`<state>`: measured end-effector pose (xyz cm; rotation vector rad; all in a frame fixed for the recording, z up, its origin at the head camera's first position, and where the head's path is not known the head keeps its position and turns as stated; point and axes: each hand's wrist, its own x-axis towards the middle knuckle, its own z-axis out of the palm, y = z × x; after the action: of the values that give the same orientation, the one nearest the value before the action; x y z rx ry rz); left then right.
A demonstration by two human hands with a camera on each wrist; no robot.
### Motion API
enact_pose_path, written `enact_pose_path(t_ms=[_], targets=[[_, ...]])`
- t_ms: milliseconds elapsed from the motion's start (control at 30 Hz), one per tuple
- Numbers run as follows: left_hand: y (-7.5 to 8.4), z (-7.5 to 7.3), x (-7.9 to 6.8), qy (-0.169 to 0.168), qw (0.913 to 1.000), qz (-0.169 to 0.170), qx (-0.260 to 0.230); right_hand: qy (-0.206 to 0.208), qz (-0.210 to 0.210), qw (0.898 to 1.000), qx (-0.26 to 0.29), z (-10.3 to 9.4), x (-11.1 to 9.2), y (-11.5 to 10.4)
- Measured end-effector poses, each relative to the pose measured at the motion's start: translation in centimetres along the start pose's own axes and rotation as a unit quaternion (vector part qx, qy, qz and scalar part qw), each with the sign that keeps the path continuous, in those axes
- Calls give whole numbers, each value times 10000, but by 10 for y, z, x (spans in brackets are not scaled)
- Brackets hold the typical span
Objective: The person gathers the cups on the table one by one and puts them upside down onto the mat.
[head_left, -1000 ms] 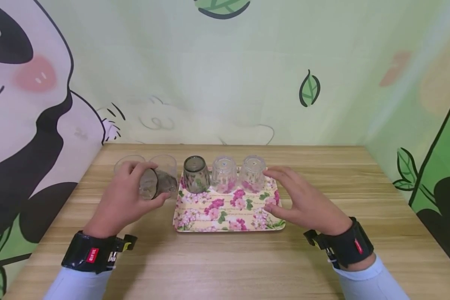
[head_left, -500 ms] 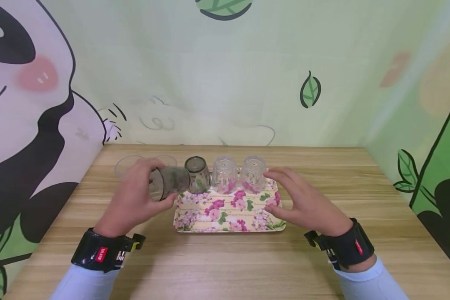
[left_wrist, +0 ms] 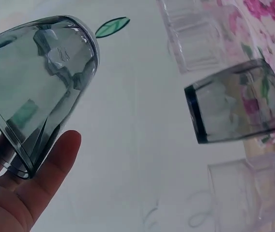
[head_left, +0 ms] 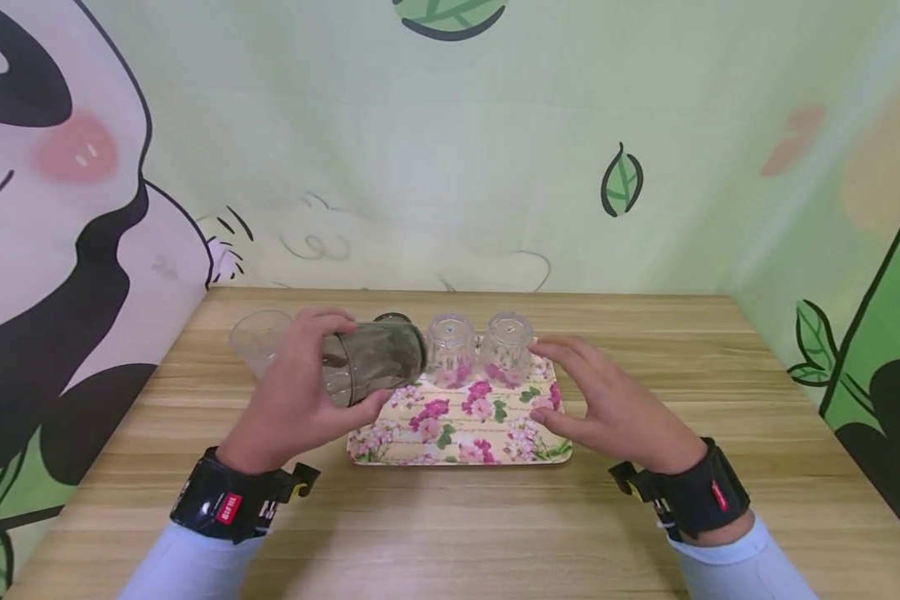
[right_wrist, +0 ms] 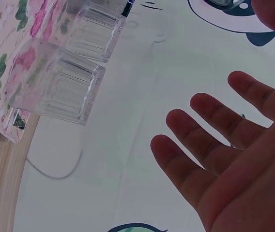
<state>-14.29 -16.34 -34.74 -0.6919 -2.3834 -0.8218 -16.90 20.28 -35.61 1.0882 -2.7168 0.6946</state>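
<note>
The left hand [head_left: 300, 392] grips a grey glass [head_left: 384, 354], shifted right toward the frame's centre; the right hand [head_left: 607, 400] stays spread. Lettering on the red tag [head_left: 229, 508] is unclear.

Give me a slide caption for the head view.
The left hand grips a tilted smoky glass; two clear glasses stand upside down on a floral tray, the right hand near them.
</note>
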Motion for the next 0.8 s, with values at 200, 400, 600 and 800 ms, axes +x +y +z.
enact_pose_path(t_ms=[200, 400, 600, 800], targets=[[13, 5, 7, -23, 9992, 362, -171, 55, -43, 10000, -31, 0, 0, 0], [23, 13, 10, -169, 9974, 359, -607, 32, -23, 10000, -34, 0, -1, 0], [30, 20, 13, -175, 9968, 469, -622, -12, -18, 10000, 6, -1, -1, -1], [32, 25, 11, -109, 9965, 535, -628, -5, -110, 9999, -23, -2, -1, -1]])
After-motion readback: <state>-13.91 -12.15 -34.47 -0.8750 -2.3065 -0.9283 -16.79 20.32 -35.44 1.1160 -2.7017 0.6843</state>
